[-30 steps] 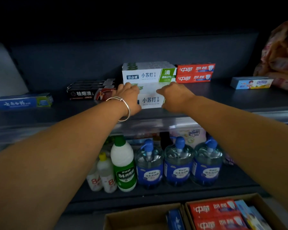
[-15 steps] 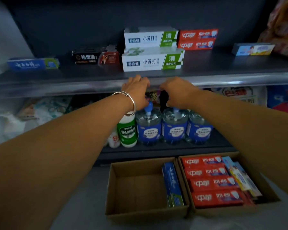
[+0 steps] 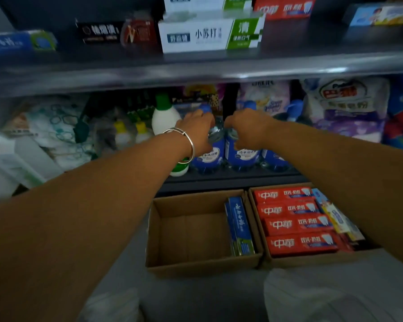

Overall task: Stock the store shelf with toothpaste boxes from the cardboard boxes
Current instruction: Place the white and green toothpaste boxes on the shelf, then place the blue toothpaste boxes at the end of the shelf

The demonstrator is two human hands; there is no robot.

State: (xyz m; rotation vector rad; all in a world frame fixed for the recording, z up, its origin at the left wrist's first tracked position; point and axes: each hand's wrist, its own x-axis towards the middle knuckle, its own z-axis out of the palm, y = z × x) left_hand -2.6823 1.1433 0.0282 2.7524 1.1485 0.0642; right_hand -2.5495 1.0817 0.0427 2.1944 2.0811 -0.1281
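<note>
Both my hands hang empty in front of the lower shelf, below the upper shelf's edge (image 3: 196, 73). My left hand (image 3: 196, 130), with a silver bangle at the wrist, and my right hand (image 3: 249, 127) have loosely curled fingers and hold nothing. On the upper shelf lies a white-and-green toothpaste box (image 3: 209, 34), with red boxes (image 3: 284, 6) to its right and a black box (image 3: 116, 32) and a blue box (image 3: 19, 41) to its left. On the floor, the left cardboard box (image 3: 196, 233) holds blue toothpaste boxes (image 3: 239, 226). The right cardboard box (image 3: 312, 259) holds several red toothpaste boxes (image 3: 296, 221).
The lower shelf carries blue liquid bottles (image 3: 242, 154), a white bottle with a green cap (image 3: 164, 115), small yellow-capped bottles (image 3: 130, 133) and soft packs of paper goods (image 3: 349, 105). A light blue box (image 3: 379, 13) lies at the upper shelf's right. My pale-clothed knees (image 3: 312, 296) are below.
Both hands let go of the white-and-green box, now lying on the upper shelf, and dropped down in front of the lower shelf. The view tilted down toward the cardboard boxes.
</note>
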